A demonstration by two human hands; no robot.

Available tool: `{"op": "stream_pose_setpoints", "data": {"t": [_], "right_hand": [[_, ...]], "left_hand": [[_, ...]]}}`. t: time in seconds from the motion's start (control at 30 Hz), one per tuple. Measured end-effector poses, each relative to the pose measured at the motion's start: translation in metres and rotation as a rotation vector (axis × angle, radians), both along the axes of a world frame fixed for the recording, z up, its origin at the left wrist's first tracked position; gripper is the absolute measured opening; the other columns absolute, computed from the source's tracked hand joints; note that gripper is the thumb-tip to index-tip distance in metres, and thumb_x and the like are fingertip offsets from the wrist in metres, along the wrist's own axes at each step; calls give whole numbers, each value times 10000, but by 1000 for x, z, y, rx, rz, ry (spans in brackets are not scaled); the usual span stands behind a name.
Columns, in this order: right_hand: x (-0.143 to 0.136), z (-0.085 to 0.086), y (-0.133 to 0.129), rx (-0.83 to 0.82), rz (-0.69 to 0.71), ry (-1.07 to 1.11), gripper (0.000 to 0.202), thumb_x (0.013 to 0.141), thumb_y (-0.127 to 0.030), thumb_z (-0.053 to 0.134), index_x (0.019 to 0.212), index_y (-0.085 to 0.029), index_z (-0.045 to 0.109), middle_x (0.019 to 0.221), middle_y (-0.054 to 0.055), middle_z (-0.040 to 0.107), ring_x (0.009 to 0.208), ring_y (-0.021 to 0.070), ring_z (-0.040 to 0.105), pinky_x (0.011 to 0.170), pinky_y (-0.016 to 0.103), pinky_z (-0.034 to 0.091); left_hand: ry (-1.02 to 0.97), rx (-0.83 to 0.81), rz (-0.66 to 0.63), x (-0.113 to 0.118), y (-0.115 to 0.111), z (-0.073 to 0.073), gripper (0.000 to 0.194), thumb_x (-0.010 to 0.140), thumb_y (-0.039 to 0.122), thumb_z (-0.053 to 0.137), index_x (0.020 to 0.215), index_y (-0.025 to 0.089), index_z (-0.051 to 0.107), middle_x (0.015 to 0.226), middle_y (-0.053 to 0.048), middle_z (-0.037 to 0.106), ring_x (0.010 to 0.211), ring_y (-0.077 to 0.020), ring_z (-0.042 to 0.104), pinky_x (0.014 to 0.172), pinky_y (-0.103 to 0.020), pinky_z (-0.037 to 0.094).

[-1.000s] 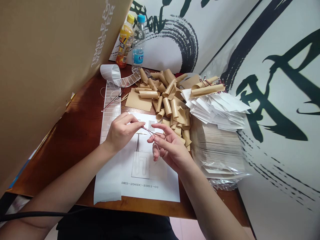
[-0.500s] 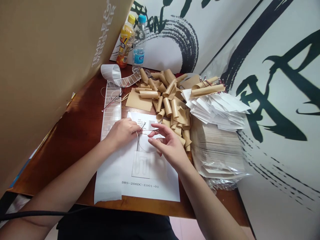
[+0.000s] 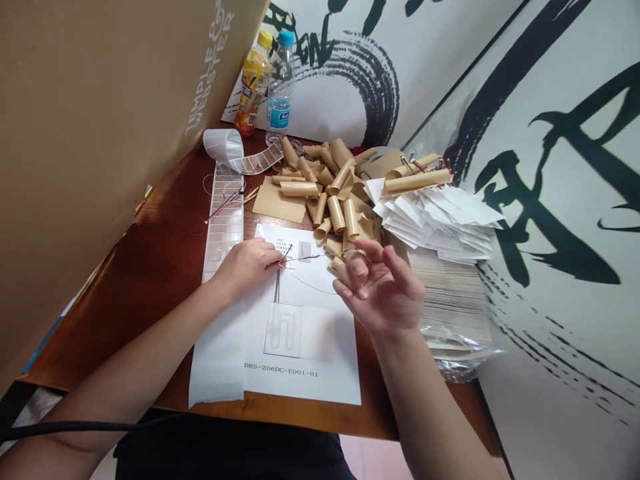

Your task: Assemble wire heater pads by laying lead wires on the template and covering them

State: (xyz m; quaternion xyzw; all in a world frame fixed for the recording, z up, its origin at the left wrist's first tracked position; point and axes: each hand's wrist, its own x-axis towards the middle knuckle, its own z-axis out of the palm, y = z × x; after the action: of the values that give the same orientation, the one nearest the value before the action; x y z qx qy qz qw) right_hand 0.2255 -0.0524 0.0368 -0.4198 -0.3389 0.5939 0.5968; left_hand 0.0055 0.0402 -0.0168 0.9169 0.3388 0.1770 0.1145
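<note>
My left hand (image 3: 254, 261) rests on the printed sheet (image 3: 320, 380), its thumb and fingers pinched on thin wires (image 3: 303, 259) with dark ends. A fine pale wire (image 3: 313, 288) curves from there towards my right hand (image 3: 383, 287). That hand is raised palm up, fingers loosely curled and apart, thumb away from them. Whether the fine wire touches its outer fingers is unclear. Below the hands, a flat whitish pad (image 3: 299, 331) with a looped line showing through lies on the sheet, two dark leads running up from it towards my left hand.
A strip of labels (image 3: 224, 233) runs along the left. Rolled brown paper pieces (image 3: 337, 213) are heaped behind the sheet. White folded pieces (image 3: 435, 220) top a thick stack (image 3: 450, 300) at right. Two bottles (image 3: 280, 87) stand at the back, beside a large carton (image 3: 100, 133).
My right hand has moved right, away from my left hand, and turned palm up. The fine wire now spreads in a wider curve. My left hand keeps its pinch in place.
</note>
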Motion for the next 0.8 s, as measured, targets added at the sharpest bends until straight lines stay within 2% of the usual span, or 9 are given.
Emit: {"op": "stream_pose_setpoints", "data": {"t": [0.1,0.17,0.23,0.33,0.43,0.53,0.63,0.7,0.8], "right_hand": [[2,5,-3,53,-71,-10,380,867,-611,569,642,-322,673,720,-17,613,527,123,456,646,376,512],[3,8,-4,52,-109,69,355,845,-599,623,626,-327,685,751,-16,651,544,124,486,693,384,521],[4,9,-2,38,-171,168,260,801,-555,703,677,-327,719,763,-25,674,499,95,460,637,336,508],[6,5,3,16,-321,173,271,711,-515,791,700,-258,706,739,-34,673,425,49,382,501,263,446],[7,-4,8,-33,-452,-4,301,665,-436,840,720,-198,663,576,-75,535,406,32,330,421,197,339],[6,-15,9,-72,-447,-234,297,715,-409,825,776,-177,651,566,-87,461,445,34,342,432,179,308],[3,-22,6,-43,-463,-536,329,818,-482,733,948,-186,673,860,-7,574,531,47,435,485,215,399],[0,-23,4,14,-508,-773,361,879,-514,656,1069,-208,673,1065,44,550,615,75,506,562,276,484],[-5,-18,0,199,-601,-1071,344,938,-491,581,1117,-212,673,1190,103,520,929,207,609,812,426,548]], "left_hand": [[-4,3,16,1,-1,0,226,950,252,583,814,193,754,781,-41,730,766,-175,622,673,-276,445],[-9,0,20,2,-1,1,219,946,254,591,813,192,753,786,-42,731,771,-176,628,670,-275,454],[-14,-1,25,1,-1,1,199,939,255,604,825,192,754,790,-38,730,771,-171,634,677,-272,466],[-25,1,42,1,-1,-1,163,924,252,630,841,192,757,794,-31,728,758,-159,639,686,-266,483],[-29,9,42,0,-1,-3,154,922,246,638,843,195,760,810,-24,737,766,-154,653,688,-259,491],[-20,26,25,0,-1,-4,174,933,272,633,843,203,764,810,-18,744,777,-156,661,685,-259,489],[-6,48,14,1,-2,-3,166,929,269,640,842,207,768,792,-12,747,780,-165,659,678,-267,479],[3,62,16,1,-4,-3,163,926,250,637,840,211,770,780,-8,745,762,-166,648,660,-271,463],[11,77,20,2,-5,-2,183,934,252,620,833,219,769,757,-5,734,737,-162,628,638,-272,436]]}}
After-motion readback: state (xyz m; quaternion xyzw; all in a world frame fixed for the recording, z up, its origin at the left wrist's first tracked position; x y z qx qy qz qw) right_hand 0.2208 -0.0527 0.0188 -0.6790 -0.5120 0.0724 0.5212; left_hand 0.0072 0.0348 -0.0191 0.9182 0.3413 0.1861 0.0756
